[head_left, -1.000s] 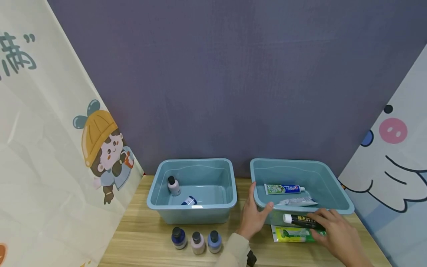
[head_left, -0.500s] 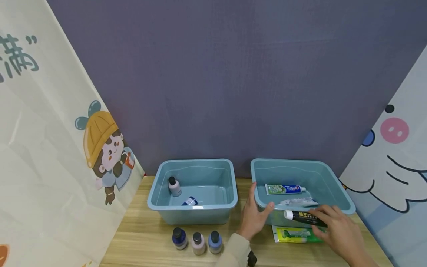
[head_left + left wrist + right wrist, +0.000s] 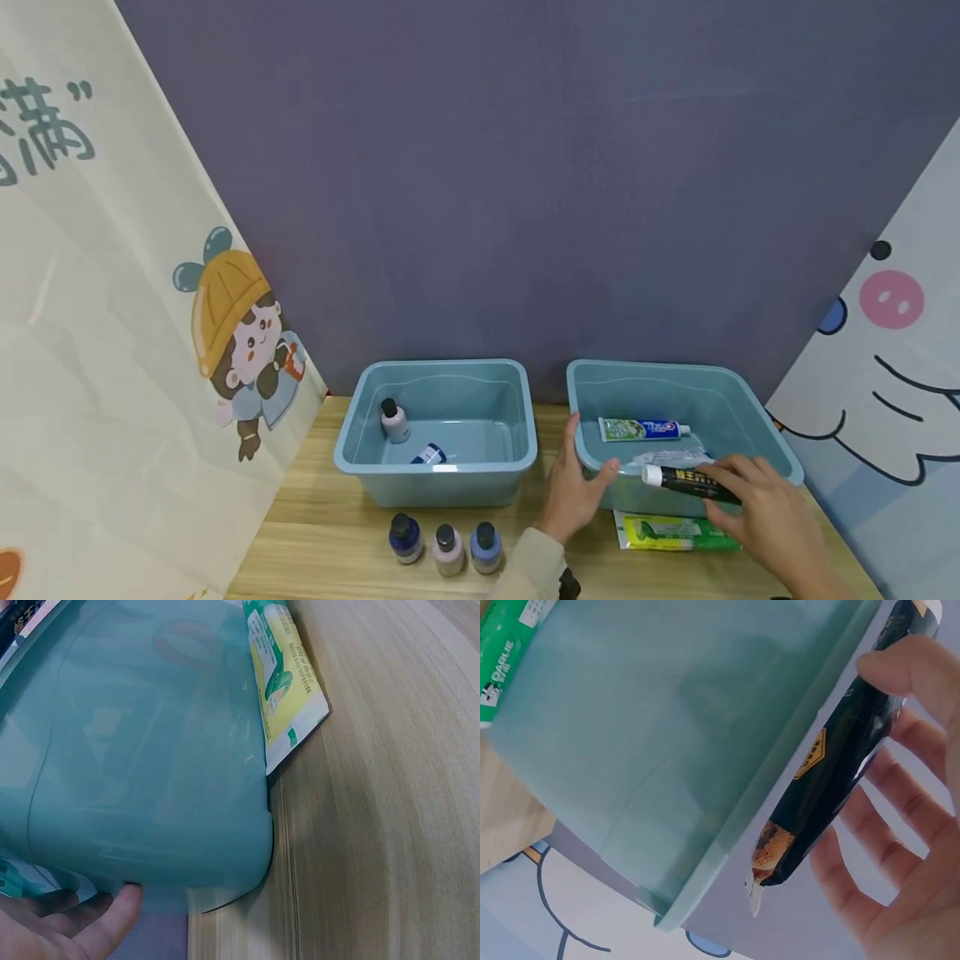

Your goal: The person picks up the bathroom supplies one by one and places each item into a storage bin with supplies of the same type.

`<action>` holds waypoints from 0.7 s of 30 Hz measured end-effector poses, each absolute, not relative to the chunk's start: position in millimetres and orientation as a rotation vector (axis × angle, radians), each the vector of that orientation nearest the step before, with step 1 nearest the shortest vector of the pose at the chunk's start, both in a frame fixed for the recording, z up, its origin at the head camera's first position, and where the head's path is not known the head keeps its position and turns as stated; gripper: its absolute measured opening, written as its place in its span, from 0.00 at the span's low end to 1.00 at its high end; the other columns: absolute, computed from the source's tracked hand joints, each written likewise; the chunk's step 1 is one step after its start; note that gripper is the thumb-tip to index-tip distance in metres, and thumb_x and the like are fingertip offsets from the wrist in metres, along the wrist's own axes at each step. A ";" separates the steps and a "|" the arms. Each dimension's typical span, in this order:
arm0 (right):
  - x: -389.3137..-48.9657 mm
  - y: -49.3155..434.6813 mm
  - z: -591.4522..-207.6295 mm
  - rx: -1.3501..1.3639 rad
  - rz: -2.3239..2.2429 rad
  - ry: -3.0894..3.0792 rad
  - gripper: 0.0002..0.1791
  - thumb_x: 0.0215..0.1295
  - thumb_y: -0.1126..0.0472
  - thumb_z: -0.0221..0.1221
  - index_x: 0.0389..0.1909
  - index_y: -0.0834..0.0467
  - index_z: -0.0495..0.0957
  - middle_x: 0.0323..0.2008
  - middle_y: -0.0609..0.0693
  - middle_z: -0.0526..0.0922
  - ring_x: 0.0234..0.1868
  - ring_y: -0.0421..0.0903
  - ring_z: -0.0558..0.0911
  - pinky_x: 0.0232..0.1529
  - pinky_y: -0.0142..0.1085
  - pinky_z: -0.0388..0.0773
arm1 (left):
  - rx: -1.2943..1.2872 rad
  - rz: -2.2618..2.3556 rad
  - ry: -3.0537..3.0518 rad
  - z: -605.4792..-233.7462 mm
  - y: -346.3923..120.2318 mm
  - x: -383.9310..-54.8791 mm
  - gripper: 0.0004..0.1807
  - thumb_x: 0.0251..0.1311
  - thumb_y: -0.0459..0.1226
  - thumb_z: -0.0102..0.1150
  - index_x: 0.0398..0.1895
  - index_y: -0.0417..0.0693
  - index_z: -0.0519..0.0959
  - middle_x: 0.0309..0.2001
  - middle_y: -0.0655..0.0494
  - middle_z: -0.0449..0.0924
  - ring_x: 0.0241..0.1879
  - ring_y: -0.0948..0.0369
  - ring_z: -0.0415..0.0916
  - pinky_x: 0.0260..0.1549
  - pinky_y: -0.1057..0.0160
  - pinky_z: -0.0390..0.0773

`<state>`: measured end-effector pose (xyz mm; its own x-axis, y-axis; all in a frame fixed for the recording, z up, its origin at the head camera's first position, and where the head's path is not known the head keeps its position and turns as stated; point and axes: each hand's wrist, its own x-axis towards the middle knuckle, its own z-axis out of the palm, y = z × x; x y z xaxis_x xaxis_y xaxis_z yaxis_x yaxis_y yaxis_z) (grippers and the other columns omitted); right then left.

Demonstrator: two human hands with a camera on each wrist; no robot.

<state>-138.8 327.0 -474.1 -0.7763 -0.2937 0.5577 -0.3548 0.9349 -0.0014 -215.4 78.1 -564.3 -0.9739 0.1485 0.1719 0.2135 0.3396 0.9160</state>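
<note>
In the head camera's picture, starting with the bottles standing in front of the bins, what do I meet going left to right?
Dark blue bottle, pale pink bottle, lighter blue bottle, left hand, black tube, right hand. I left out the yellow-green tube, which spans the same stretch as the black one.

Head view high, forward-down; wrist views close (one shared bin (image 3: 157,757))

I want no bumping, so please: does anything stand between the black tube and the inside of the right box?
Nothing visible does. The right hand holds the black tube above the box's front rim; inside, a white tube lies behind that rim.
</note>
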 end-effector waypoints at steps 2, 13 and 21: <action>-141.0 329.5 -472.5 0.475 0.152 -2.500 0.28 0.56 0.31 0.68 0.42 0.51 0.89 0.37 0.44 0.84 0.32 0.43 0.74 0.21 0.31 0.69 | -0.345 -1.737 -2.518 -564.5 77.8 -215.6 0.49 0.63 0.69 0.54 0.81 0.80 0.40 0.79 0.54 0.60 0.71 0.45 0.70 0.61 0.38 0.74; -149.3 336.2 -464.6 0.439 0.146 -2.504 0.23 0.48 0.46 0.76 0.45 0.50 0.89 0.39 0.46 0.84 0.31 0.43 0.73 0.18 0.31 0.64 | -0.364 -1.727 -2.510 -567.1 76.9 -216.1 0.49 0.64 0.68 0.54 0.82 0.80 0.40 0.79 0.57 0.60 0.70 0.47 0.70 0.59 0.39 0.76; -156.8 338.9 -458.9 0.488 0.134 -2.475 0.27 0.36 0.56 0.79 0.44 0.52 0.89 0.39 0.47 0.85 0.33 0.47 0.77 0.19 0.33 0.69 | -0.361 -1.718 -2.512 -567.9 77.8 -216.1 0.48 0.65 0.66 0.55 0.81 0.81 0.40 0.79 0.57 0.60 0.70 0.47 0.70 0.58 0.39 0.76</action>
